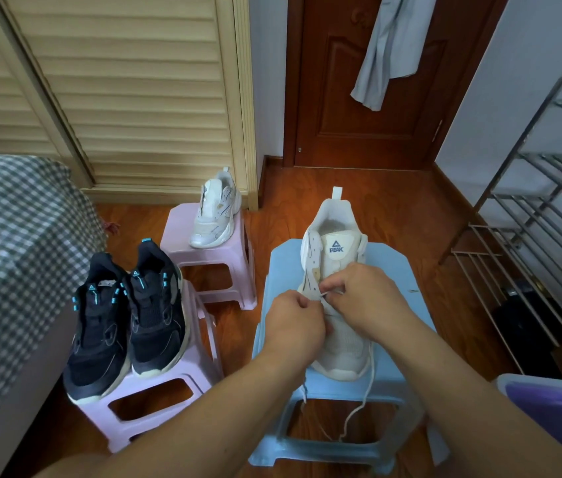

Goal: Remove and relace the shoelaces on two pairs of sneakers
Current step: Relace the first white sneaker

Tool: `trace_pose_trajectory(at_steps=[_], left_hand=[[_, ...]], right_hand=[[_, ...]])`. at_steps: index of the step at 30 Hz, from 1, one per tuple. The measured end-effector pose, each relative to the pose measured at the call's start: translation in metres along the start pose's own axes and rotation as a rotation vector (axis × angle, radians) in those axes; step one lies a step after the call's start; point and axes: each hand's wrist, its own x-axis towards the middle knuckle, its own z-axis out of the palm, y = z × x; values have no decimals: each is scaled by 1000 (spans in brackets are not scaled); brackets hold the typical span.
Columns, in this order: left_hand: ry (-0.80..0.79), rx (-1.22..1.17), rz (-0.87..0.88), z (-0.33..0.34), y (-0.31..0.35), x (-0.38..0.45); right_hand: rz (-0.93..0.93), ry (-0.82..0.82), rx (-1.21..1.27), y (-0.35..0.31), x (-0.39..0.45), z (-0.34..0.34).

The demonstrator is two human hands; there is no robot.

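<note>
Both hands were down on the shoe, close together, knuckles nearly meeting. The left hand (295, 324) sat with its fingers curled in, pinching the white shoelace (366, 388) at the eyelets, and the right hand (364, 298) was curled in from the other side, fingertips nipping the same lace just beside the left thumb. Under both hands lay the white sneaker (336, 270), toe towards the person and heel away, its tongue label showing just beyond the fingers. It stood on the blue stool (393, 270). From beneath the hands the lace's loose ends ran down past the toe and dangled over the stool's near edge, one on each side.

Out to the left of the left hand, the pair of black sneakers (124, 315) stood side by side on a pink stool (155, 401), toes towards the person. Beyond them, further from the hands, the second white sneaker (215, 210) stood alone on another pink stool (207, 257). Far left was a bed with a checked cover (14, 243). To the right of the right hand stood a metal rack (531, 215). Well beyond the hands, a brown door (358, 98) had a grey garment (389, 46) hanging on it, with louvred wardrobe doors (117, 91) to its left.
</note>
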Motion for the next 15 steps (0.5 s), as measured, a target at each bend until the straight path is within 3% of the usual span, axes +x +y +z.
trace_pose_trajectory(at_steps=[7, 9, 12, 15], left_hand=[[-188, -594, -292, -4, 9, 1], [-243, -618, -293, -5, 9, 4], [-284, -162, -80, -15, 7, 14], [-195, 275, 159, -19, 1, 24]], right_hand=[[3, -29, 22, -1, 0, -2], [5, -33, 22, 0, 1, -2], [10, -42, 6, 1, 1, -1], [11, -49, -7, 1, 1, 0]])
